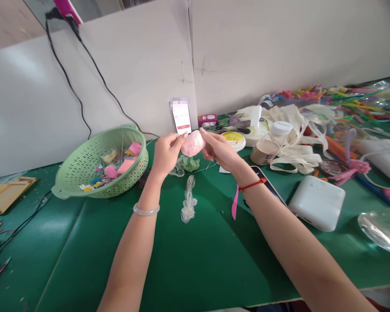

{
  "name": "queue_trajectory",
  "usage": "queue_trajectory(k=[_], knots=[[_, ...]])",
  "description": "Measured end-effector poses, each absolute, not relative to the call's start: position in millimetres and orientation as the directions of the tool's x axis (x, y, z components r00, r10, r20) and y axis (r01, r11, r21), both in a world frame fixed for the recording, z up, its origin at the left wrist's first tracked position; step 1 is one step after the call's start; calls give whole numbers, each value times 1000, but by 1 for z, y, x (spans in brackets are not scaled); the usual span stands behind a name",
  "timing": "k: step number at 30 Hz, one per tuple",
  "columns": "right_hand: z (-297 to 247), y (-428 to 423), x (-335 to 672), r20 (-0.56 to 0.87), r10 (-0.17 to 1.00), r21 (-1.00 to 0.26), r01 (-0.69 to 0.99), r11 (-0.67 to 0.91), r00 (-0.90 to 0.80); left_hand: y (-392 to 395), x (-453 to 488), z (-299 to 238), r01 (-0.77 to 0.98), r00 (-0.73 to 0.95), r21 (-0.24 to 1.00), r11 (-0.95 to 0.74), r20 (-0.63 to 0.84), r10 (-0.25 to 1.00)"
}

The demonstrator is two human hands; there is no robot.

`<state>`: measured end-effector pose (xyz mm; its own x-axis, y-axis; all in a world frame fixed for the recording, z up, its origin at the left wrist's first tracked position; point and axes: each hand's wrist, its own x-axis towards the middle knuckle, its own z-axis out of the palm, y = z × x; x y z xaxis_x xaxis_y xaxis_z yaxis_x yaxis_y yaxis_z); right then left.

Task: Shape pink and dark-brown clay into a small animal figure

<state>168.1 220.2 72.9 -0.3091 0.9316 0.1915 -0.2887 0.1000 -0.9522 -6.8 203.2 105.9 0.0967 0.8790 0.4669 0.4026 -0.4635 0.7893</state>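
Observation:
Between my hands, raised above the green table, is a soft pale pink lump that looks like modelling clay. My left hand pinches its left side with thumb and fingers. On its right side my right hand grips it, the thumb on top. A crumpled piece of clear plastic wrap lies on the table below. Just behind the lump sits a green crumpled piece. A lit phone leans upright on the white partition beyond my hands.
At left stands a green basket with colourful clay pieces. To the right are a pink plastic knife, a dark phone partly behind my forearm, a white box-shaped device, a paper cup, white straps and heaped colourful strips. Black cables hang at left.

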Motion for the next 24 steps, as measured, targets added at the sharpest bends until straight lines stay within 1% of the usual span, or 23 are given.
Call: queue_trajectory(k=[2,7,9,11,15,19,24], knots=[[72,221,168,184,933,-953,-289,92,-308,206,-7,102,374,84,807,-457,462,883],[73,221,166,155,951,-921,-387,41,-267,214,-6,92,148,85,929,-339,329,940],[73,222,165,144,959,-910,-413,32,-244,215,-5,91,93,91,948,-303,295,951],[73,222,165,141,961,-904,-428,27,-237,215,-4,91,53,98,952,-301,295,951],[72,222,164,120,965,-901,-434,6,-234,216,-3,91,50,77,938,-343,339,938],[73,221,163,114,969,-894,-449,4,-218,217,-2,89,39,44,948,-317,315,948],[77,220,162,90,981,-883,-470,-1,-172,216,-1,90,121,63,927,-354,349,935]])
